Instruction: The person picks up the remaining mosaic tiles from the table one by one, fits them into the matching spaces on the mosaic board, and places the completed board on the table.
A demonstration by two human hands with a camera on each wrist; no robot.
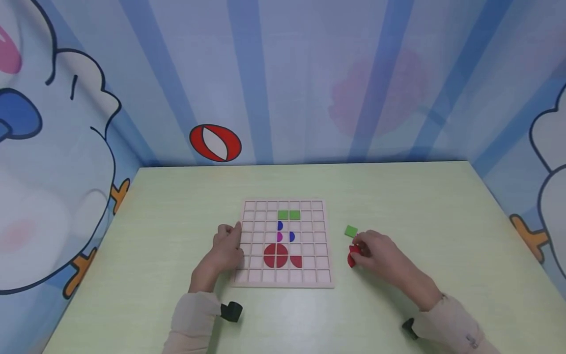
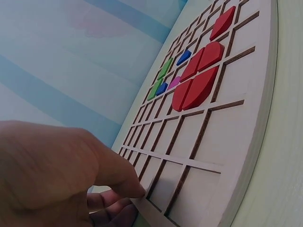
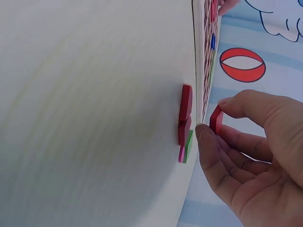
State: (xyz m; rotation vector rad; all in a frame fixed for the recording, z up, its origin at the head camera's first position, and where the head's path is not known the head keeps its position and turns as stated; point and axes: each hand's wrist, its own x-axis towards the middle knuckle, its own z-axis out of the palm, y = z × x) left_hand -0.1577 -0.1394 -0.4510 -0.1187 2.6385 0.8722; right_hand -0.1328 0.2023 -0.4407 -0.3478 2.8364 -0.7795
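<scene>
A pale wooden grid board (image 1: pixel 329 265) lies on the table. My left hand (image 1: pixel 223 250) holds its left edge, thumb on the rim in the left wrist view and the other fingers partly hidden beside it. On the board, red quarter-round pieces (image 1: pixel 269 250) form a circle, with another red quarter (image 1: pixel 296 261) to its right. Above them sit a magenta half-round piece (image 1: pixel 279 237), blue half-rounds (image 1: pixel 292 237) and two green squares (image 1: pixel 295 215). Right of the board, my right hand (image 1: pixel 378 250) pinches a red piece (image 3: pixel 216 119) between thumb and fingers.
Below my right hand lie two loose red pieces (image 3: pixel 185 103), a thin magenta piece (image 3: pixel 182 153) and a green square (image 1: pixel 351 231). The pale table (image 1: pixel 155 221) meets a printed blue wall (image 1: pixel 287 98) at the back.
</scene>
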